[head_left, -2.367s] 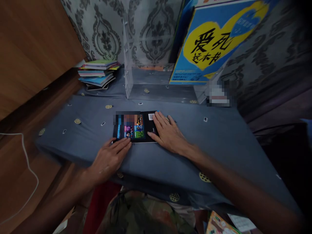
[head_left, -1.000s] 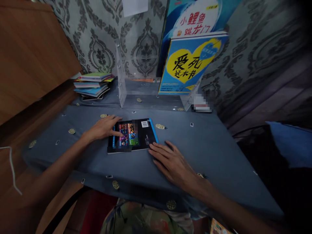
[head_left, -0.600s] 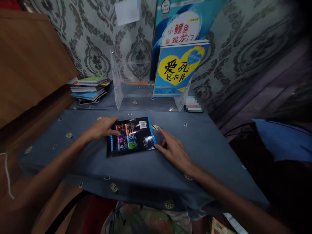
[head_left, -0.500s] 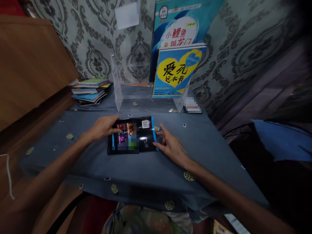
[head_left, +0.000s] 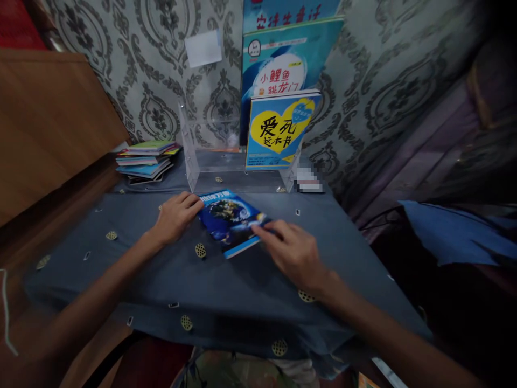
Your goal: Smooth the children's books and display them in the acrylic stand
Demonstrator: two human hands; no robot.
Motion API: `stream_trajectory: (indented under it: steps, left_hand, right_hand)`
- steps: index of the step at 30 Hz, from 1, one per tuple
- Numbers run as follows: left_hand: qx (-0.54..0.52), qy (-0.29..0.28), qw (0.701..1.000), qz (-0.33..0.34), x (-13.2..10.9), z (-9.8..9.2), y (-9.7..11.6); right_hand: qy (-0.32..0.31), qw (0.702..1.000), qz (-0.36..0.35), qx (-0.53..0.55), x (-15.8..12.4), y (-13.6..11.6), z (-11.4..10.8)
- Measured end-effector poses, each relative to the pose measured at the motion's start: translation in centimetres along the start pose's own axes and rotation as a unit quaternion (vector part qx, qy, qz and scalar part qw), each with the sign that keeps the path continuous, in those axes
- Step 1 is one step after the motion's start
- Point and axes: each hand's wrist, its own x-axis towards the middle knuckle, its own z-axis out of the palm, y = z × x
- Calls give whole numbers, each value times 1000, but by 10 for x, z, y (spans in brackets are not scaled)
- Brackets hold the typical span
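Note:
A thin blue book [head_left: 228,223] with a globe on its cover is tilted at an angle between my hands, above the cloth-covered table. My right hand [head_left: 293,250] pinches its right edge, thumb on the cover. At the upper left corner, the bent fingers of my left hand [head_left: 176,215] grip the book too; their tips are partly hidden. Just behind the book stands a clear acrylic stand [head_left: 191,161]. A blue book with a yellow heart [head_left: 277,132] leans in its right part, in front of a teal book [head_left: 291,51].
A stack of books [head_left: 147,159] lies at the table's back left. Behind the teal book, another blue book [head_left: 291,12] rises against the patterned wall. A small blurred white item [head_left: 309,180] sits right of the stand. Blue cloth [head_left: 448,231] hangs off to the right.
The book has been turned over, from its black back with the barcode to its blue globe cover, and now sits at a slant. My right hand has closed on its edge. The view has tilted up slightly.

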Motion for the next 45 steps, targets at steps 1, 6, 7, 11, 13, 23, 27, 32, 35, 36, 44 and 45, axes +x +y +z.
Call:
stream_trajectory:
  steps: [1, 6, 7, 11, 13, 23, 27, 32, 35, 36, 44, 45]
  left_hand:
    - [-5, -22, 1000, 4, -3, 9, 0]
    - [-48, -116, 992, 17, -15, 36, -1]
    - [-57, -123, 991, 10, -16, 37, -1]
    - [-89, -144, 985, -31, -13, 38, -1]
    - [-103, -147, 982, -55, -11, 40, 1]
    - [-151, -101, 976, -119, -16, 52, 7]
    - [-177, -116, 970, -123, -15, 53, 2]
    - [-176, -165, 963, -122, -3, 53, -6]
    - [-162, -174, 964, -118, 5, 54, -8]
    - [-158, -177, 964, -118, 7, 54, -7]
    - [-142, -202, 965, -87, 30, 49, 20]
    - [-153, -202, 964, -79, 34, 49, 24]
  right_hand:
    - [-38, 998, -41, -12, -7, -10, 4]
    - [-137, 986, -99, 6, -19, -49, 20]
    - [-146, 985, -93, 27, -15, -50, 21]
    - [-150, 980, -57, 118, 17, -33, 25]
    - [-138, 983, -23, 122, 39, -21, 36]
    - [-207, 974, 35, 87, 90, 22, 94]
    - [-185, 974, 65, 113, 90, 31, 98]
    - [-148, 978, 69, 133, 85, 36, 101]
    - [-127, 977, 67, 159, 73, 40, 98]
    - [-123, 975, 66, 171, 68, 43, 98]
    - [-111, 957, 88, 254, 53, 63, 98]
    - [-109, 956, 96, 255, 54, 63, 98]
